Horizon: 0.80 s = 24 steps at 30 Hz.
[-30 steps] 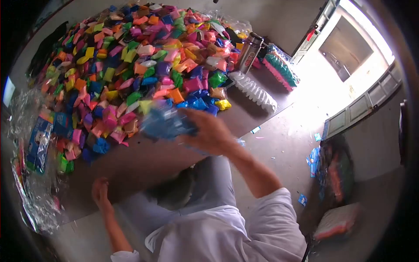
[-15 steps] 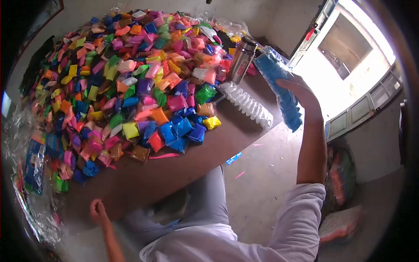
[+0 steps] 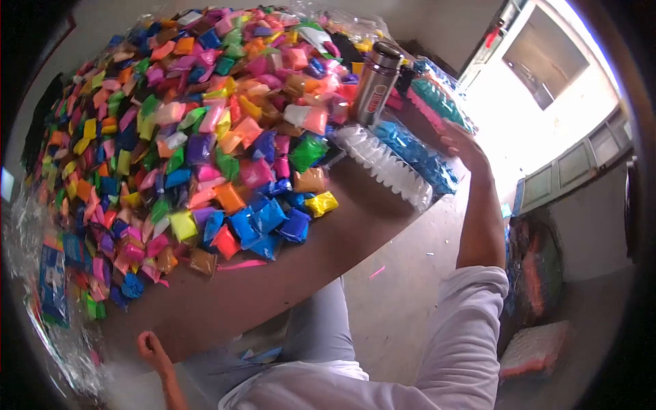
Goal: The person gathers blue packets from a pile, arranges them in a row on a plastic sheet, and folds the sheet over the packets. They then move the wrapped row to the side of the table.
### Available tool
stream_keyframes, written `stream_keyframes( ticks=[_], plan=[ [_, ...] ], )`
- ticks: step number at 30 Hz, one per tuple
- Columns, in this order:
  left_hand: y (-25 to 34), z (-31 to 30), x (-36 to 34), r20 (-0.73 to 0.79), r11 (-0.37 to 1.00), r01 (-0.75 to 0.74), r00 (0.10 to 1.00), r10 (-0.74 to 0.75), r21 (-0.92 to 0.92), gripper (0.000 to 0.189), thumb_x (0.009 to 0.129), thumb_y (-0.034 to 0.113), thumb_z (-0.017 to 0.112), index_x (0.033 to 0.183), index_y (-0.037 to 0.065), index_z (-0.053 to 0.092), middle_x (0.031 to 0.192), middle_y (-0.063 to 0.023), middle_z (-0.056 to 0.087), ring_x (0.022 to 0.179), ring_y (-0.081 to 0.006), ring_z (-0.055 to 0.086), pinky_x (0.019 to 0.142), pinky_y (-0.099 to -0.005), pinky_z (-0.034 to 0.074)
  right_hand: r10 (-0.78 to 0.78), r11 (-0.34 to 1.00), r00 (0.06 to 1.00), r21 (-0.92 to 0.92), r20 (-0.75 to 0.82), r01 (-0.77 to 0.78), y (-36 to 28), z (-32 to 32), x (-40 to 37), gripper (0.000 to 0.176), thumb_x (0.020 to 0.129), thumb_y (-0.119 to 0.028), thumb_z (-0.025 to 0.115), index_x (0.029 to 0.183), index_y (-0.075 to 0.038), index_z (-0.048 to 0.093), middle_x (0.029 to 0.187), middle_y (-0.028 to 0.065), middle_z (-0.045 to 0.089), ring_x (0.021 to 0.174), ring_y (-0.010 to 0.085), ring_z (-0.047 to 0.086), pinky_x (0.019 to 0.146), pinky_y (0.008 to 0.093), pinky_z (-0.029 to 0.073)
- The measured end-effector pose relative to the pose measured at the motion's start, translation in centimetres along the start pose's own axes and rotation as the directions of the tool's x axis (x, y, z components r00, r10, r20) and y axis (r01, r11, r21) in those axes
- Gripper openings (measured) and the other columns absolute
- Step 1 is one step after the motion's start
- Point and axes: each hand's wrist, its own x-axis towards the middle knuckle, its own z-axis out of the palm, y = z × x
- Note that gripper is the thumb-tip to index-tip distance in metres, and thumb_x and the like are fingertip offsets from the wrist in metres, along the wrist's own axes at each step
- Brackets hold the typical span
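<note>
My right hand [image 3: 467, 149] is at the far right corner of the table, its fingers stretched out to the left. They are right at the near end of a pink and green ridged stack [image 3: 437, 104] in clear wrap. Just left of the hand, a long blue plastic stack [image 3: 418, 156] lies on the table. Alongside it is a white, ridged row of nested plastic pieces [image 3: 386, 166]. My left hand [image 3: 154, 350] hovers by the table's front edge, fingers loosely curled in with nothing visible in them.
A large heap of small colourful packets [image 3: 198, 137] covers much of the brown table [image 3: 301, 253]. A steel flask [image 3: 376, 83] stands behind the white row. Clear plastic film [image 3: 55, 348] hangs at the left. A pink stick [image 3: 241, 265] lies before the heap.
The blue stack, held up in my right hand earlier, now lies on the table behind the white row. My right hand has let go of it, and the pink and green stack is visible.
</note>
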Motion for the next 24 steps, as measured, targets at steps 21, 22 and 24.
stream_keyframes(
  ticks=[21,22,24],
  plan=[
    [0.4,0.7,0.2,-0.071,0.995,-0.083,0.994,0.087,0.052,0.014,0.09,0.015,0.055,0.093,0.001,0.056,0.085,-0.003,0.055,0.074,-0.0129,0.051,0.064,-0.0269,0.043,-0.646,0.441,0.763,-0.825,-0.018,0.354,7.5,3.4,-5.0,0.038,0.085,-0.023,0.063,0.118,-0.004,0.059,0.119,0.0122,0.062,0.114,0.0265,0.057,0.095,0.0404,0.043],
    [0.4,0.7,0.1,-0.072,0.995,-0.081,0.994,0.085,0.055,0.014,0.09,0.015,0.055,0.093,0.001,0.056,0.085,-0.003,0.055,0.074,-0.0129,0.051,0.064,-0.0269,0.043,-0.645,0.442,0.764,-0.823,-0.016,0.356,8.0,4.2,-5.1,0.038,0.085,-0.023,0.063,0.118,-0.004,0.059,0.119,0.0122,0.062,0.114,0.0265,0.057,0.095,0.0404,0.043],
    [0.7,0.8,0.1,-0.098,0.992,-0.106,0.989,0.113,0.075,0.013,0.089,0.015,0.054,0.092,0.001,0.056,0.083,-0.0027,0.054,0.073,-0.0127,0.05,0.064,-0.0268,0.043,-0.689,0.399,0.714,-0.887,-0.123,0.233,8.8,5.4,-5.3,0.039,0.087,-0.022,0.062,0.121,-0.004,0.057,0.124,0.013,0.059,0.117,0.0276,0.055,0.096,0.0411,0.042]
  ],
)
